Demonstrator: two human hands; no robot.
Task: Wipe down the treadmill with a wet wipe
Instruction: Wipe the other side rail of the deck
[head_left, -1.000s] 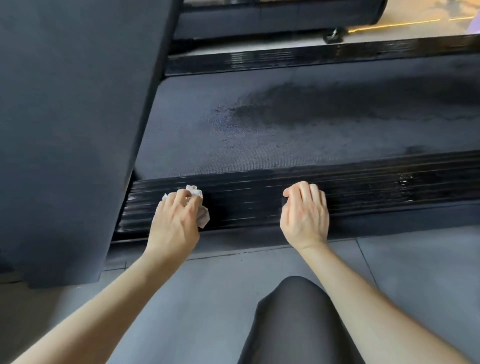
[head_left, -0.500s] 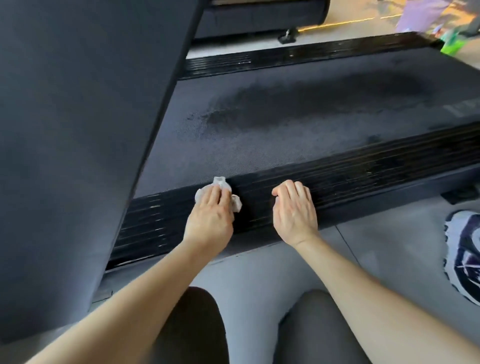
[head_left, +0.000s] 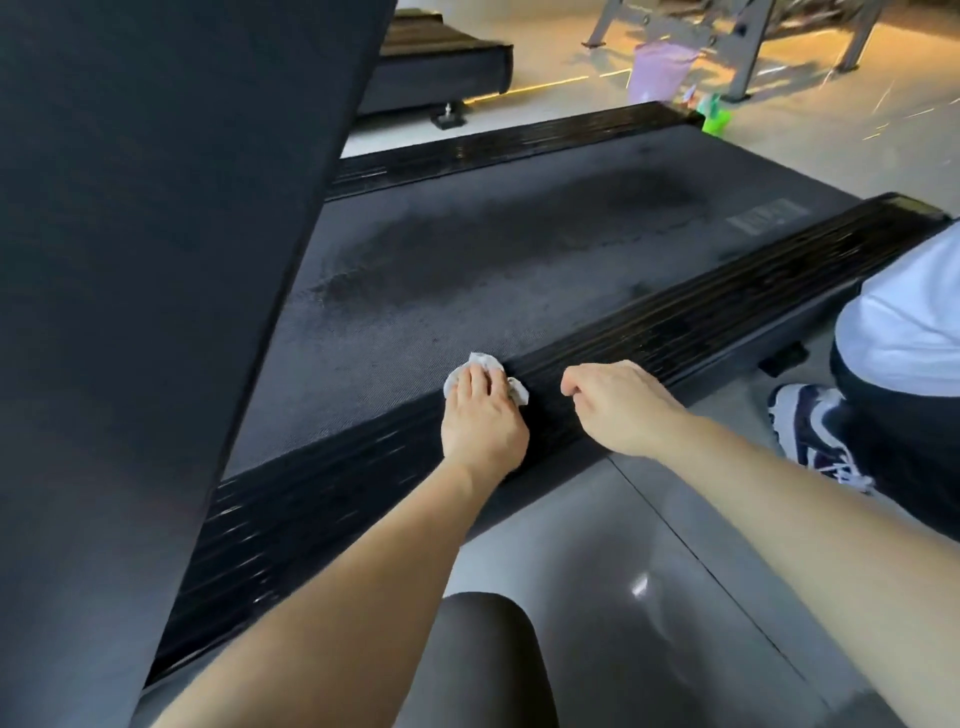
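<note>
The treadmill's dark belt (head_left: 493, 249) runs away from me, with damp-looking streaks along its middle. Its near ribbed black side rail (head_left: 649, 332) crosses the view diagonally. My left hand (head_left: 483, 421) presses a crumpled white wet wipe (head_left: 480, 364) onto that rail, at the edge of the belt. My right hand (head_left: 618, 405) rests on the same rail just to the right, fingers curled, holding nothing.
The treadmill's tall dark upright (head_left: 156, 260) fills the left. The far ribbed rail (head_left: 493, 145) lies beyond the belt. A person in a white top with a dark sneaker (head_left: 810, 431) crouches at right. A purple bin (head_left: 660, 73) and green bottle (head_left: 714, 117) stand behind, near another machine (head_left: 441, 67).
My left hand has slid the wipe rightward along the near rail, away from the upright. My right hand has moved right with it. The view has swung right, showing more of the floor.
</note>
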